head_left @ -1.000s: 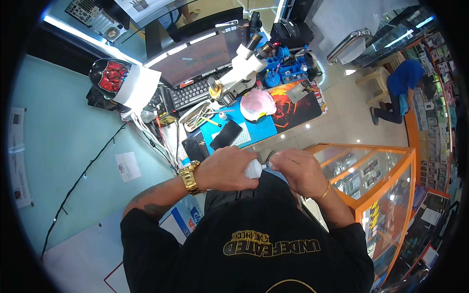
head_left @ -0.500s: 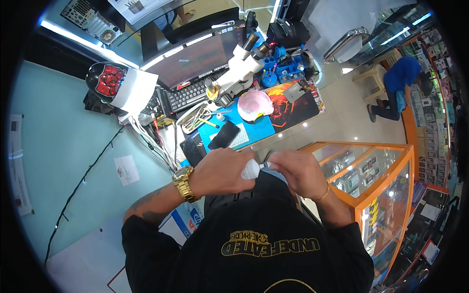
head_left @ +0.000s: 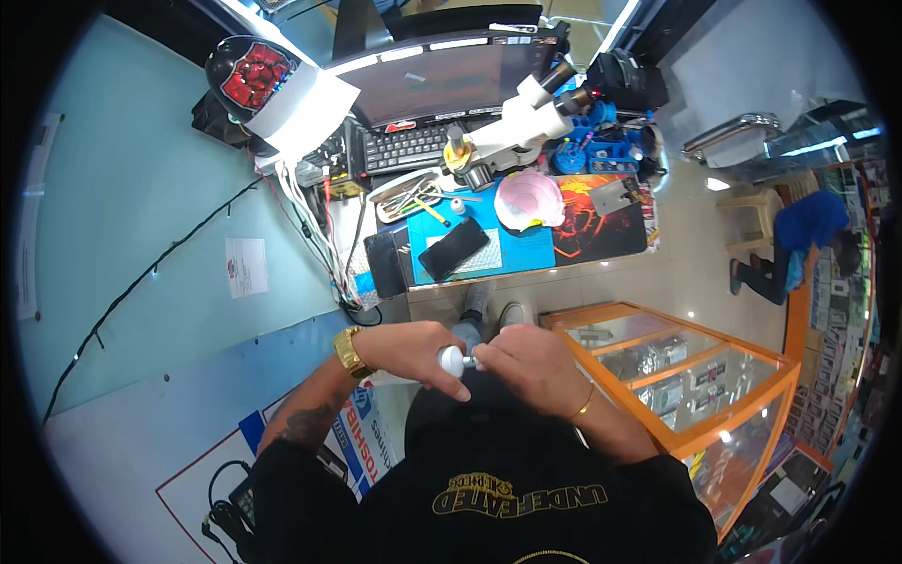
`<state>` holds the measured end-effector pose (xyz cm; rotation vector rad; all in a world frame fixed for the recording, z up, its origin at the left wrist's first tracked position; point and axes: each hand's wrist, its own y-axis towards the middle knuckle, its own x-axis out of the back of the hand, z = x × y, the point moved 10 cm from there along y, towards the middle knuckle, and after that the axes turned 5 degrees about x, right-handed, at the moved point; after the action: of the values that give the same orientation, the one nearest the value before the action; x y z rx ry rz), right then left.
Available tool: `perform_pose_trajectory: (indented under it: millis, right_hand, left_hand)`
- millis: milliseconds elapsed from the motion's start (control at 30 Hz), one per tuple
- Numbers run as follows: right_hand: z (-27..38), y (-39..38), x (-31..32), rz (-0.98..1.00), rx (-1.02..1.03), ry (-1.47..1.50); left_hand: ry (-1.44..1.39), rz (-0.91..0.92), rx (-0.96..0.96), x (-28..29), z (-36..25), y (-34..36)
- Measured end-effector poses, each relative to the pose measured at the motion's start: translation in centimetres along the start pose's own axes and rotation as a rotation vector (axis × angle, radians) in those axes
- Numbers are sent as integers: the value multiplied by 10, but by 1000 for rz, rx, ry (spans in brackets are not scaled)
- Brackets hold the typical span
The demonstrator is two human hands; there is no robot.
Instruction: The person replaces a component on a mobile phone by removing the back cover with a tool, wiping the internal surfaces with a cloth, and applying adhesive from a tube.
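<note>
In front of my lap, my left hand [head_left: 409,350] is closed around a small white bottle [head_left: 451,362], its rounded end showing between thumb and fingers. My right hand [head_left: 536,368] pinches the bottle's narrow tip from the right; whether that is a cap or a nozzle is too small to tell. Beyond the hands, on the bench, a black smartphone [head_left: 455,249] lies face up on a blue mat [head_left: 526,254]. A second dark phone [head_left: 383,265] lies to its left. Neither hand touches them.
A white microscope [head_left: 512,132] stands over the mat, beside a pink round pad [head_left: 528,199]. Behind are a keyboard [head_left: 406,148] and a monitor [head_left: 437,83]. Cables [head_left: 310,226] hang at left. An orange-framed glass case [head_left: 686,371] flanks my right arm. A person in blue [head_left: 810,226] bends farther right.
My view has shifted, so the bench appears higher and farther right. Both hands have come down closer to my lap, still gripping the white bottle and its tip.
</note>
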<state>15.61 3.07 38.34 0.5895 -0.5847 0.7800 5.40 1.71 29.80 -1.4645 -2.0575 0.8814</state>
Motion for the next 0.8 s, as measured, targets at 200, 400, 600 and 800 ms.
perform_pose_trajectory:
  millis: [200,400,600,800]
  right_hand:
    - [-64,-54,-81,-3,-183,73]
    - [-185,-185,-241,-20,-1033,1243]
    - [-235,-181,-274,10,-456,228]
    - [-232,-191,-318,8,-217,9]
  left_hand:
    - [364,-522,101,-17,54,47]
    - [873,-950,-126,-51,95,151]
    - [489,-510,-49,-57,219,263]
    - [-208,427,94,-116,288,310]
